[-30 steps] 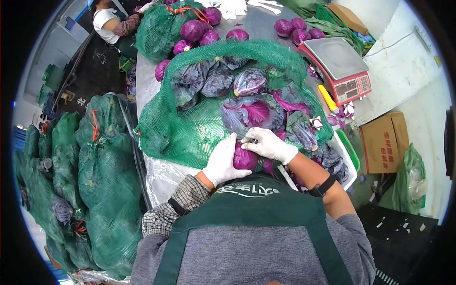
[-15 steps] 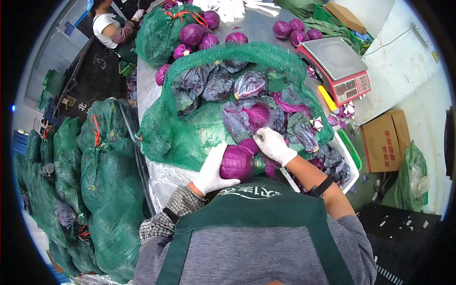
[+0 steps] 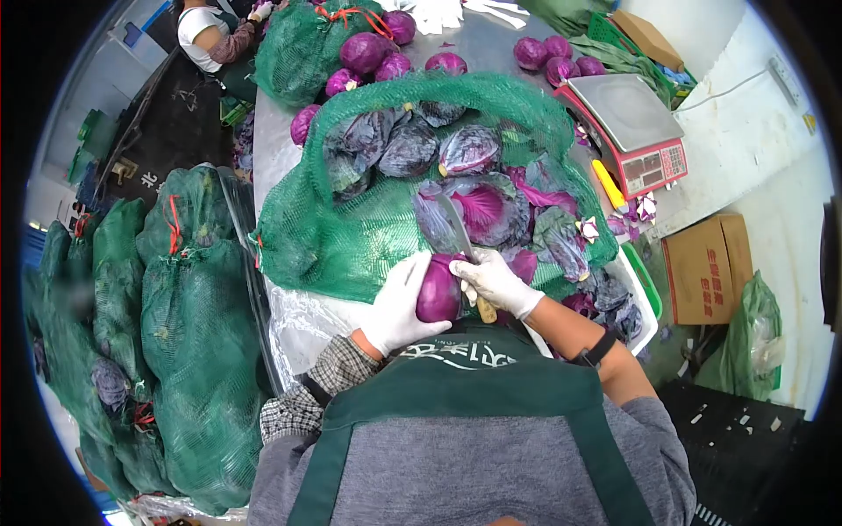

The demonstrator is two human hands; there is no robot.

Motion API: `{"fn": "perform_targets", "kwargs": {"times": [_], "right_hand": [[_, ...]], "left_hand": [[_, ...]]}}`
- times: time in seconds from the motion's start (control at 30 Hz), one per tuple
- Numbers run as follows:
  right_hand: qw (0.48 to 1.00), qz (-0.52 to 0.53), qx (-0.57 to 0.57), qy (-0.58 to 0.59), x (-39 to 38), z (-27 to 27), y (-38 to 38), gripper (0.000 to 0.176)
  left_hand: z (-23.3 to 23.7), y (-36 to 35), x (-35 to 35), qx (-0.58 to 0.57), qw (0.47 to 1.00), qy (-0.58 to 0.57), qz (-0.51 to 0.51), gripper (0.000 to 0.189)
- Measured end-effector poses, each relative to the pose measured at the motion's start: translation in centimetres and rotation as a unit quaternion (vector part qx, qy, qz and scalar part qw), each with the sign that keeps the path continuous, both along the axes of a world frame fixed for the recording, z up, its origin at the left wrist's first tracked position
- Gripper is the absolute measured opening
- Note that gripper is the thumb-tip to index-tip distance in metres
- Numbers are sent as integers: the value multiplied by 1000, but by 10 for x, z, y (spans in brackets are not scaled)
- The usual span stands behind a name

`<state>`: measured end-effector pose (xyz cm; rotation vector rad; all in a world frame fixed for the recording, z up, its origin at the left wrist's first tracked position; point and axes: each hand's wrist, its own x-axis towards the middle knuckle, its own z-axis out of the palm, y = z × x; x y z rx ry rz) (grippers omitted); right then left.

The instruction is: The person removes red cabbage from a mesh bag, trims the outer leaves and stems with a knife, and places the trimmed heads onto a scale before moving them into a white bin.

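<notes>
My left hand (image 3: 396,305), in a white glove, cups a peeled red cabbage (image 3: 437,296) close to my apron. A knife (image 3: 457,226) is gripped in my gloved right hand (image 3: 498,285), its blade pointing away from me and its light handle end showing below the fist. The right fingers touch or almost touch the cabbage's right side. Beyond both hands, an opened green mesh bag (image 3: 368,237) holds several unpeeled cabbages (image 3: 409,147). Loose purple outer leaves (image 3: 482,209) lie on the mesh just ahead of the blade.
A red scale (image 3: 627,131) and a yellow-handled tool (image 3: 610,186) are at the right. Peeled cabbages (image 3: 364,53) sit at the table's far side. Full mesh sacks (image 3: 197,342) stand at left. A white bin (image 3: 647,320) of leaves is at right; a co-worker (image 3: 206,39) stands far left.
The knife blade, not visible before, now shows upright from my right hand. That hand has moved slightly down and left, against the cabbage. My left hand has turned the cabbage.
</notes>
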<state>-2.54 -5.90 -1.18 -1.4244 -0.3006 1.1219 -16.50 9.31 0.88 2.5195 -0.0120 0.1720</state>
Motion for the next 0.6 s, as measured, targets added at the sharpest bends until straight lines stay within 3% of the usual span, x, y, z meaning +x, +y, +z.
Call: {"fn": "perform_targets", "kwargs": {"times": [0.07,0.13,0.33,0.4,0.43,0.53,0.6], "right_hand": [[1000,5,21,21,1,33,-2,22],[999,41,22,-29,6,50,-3,26],[999,-4,21,35,9,18,-2,19],[971,-121,107,176,26,6,-9,14],[963,-147,135,180,38,1,-16,15],[992,-108,28,63,40,0,-38,15],[991,-121,17,59,43,-5,-62,15]], "left_hand": [[3,-1,3,10,999,-35,-10,106],[6,0,8,-21,997,-73,-12,105],[-16,1,28,-20,1000,-11,2,113],[-28,12,20,-47,998,-42,-26,111],[-36,19,16,-83,996,-36,-13,111],[-40,33,12,-165,986,-19,2,109],[-38,34,14,-173,985,-17,0,106]]}}
